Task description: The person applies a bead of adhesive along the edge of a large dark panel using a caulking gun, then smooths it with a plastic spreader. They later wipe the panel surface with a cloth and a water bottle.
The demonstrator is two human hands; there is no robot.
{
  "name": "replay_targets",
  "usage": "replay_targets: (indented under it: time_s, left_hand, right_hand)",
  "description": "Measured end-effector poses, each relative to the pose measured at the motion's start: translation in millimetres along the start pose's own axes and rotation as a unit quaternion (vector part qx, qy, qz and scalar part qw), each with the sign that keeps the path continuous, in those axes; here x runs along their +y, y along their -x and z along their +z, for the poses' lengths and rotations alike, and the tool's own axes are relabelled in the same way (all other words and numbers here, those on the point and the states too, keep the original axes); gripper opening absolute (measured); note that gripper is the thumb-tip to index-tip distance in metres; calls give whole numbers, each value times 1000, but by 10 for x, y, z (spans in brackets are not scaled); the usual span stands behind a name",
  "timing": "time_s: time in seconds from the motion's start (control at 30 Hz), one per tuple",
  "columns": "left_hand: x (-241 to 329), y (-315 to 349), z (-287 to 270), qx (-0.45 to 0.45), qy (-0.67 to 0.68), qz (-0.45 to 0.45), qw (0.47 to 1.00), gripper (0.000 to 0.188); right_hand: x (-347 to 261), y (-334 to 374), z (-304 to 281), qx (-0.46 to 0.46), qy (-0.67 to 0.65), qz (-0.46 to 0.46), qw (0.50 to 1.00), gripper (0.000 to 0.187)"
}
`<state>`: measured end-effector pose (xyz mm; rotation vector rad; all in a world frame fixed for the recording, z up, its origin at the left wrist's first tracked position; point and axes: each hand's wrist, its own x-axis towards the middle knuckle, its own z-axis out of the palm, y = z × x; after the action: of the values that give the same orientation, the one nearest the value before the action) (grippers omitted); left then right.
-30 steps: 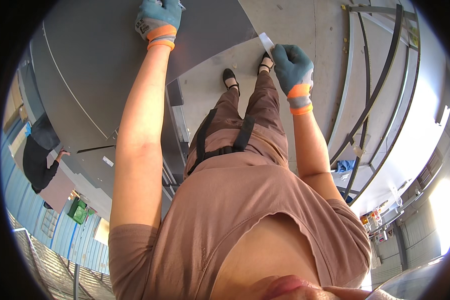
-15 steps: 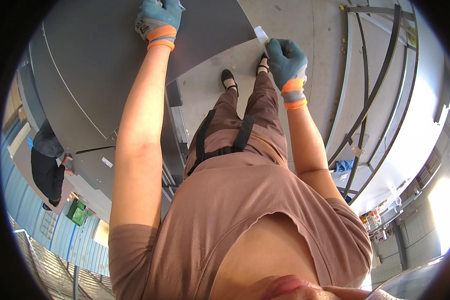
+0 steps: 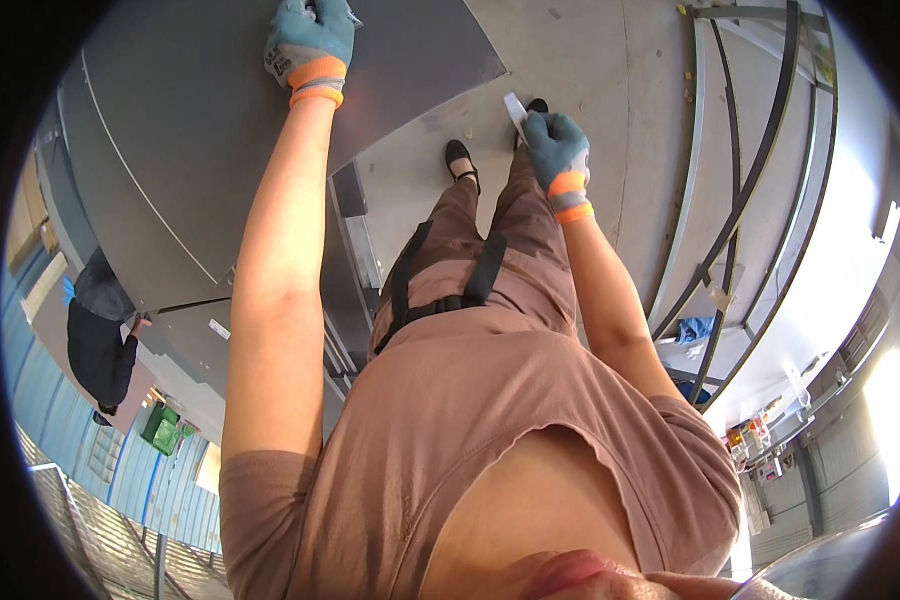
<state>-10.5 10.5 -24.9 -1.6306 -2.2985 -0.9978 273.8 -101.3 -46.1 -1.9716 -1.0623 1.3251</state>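
Observation:
My left hand (image 3: 311,42), in a grey-blue glove with an orange cuff, is closed over the large dark grey sheet (image 3: 410,75) at the top of the view. A small light-coloured bit shows at its fingers, too little to name. My right hand (image 3: 558,152), gloved alike, pinches a short white strip (image 3: 515,108) that sticks out past the thumb side. This hand hangs in front of my right leg, apart from the sheet's right corner.
On the right stands a metal frame rack (image 3: 760,190) with a blue cloth (image 3: 694,329) in it. Far left, a person in black (image 3: 102,345) works at the grey surface, near a green bin (image 3: 161,430). Concrete floor (image 3: 590,60) shows between sheet and rack.
My right hand has come nearer my body and a little to the left, still with the white strip. My left hand has shifted only slightly left on the sheet.

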Motion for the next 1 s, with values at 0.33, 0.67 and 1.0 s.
replay_targets:
  time_s: [0.33, 0.67, 1.0]
  left_hand:
    - [92, 9, -83, -18, 45, -15, 999, 31]
    - [105, -40, -115, -70, 49, -47, 995, 33]
    - [64, 22, -74, -40, 22, -23, 999, 34]
  right_hand:
    - [-222, 83, -71, 44, -83, -141, 985, 24]
    - [-362, -30, -110, -199, -421, 162, 870, 29]
    - [-244, 83, -53, -241, -392, 197, 866, 30]
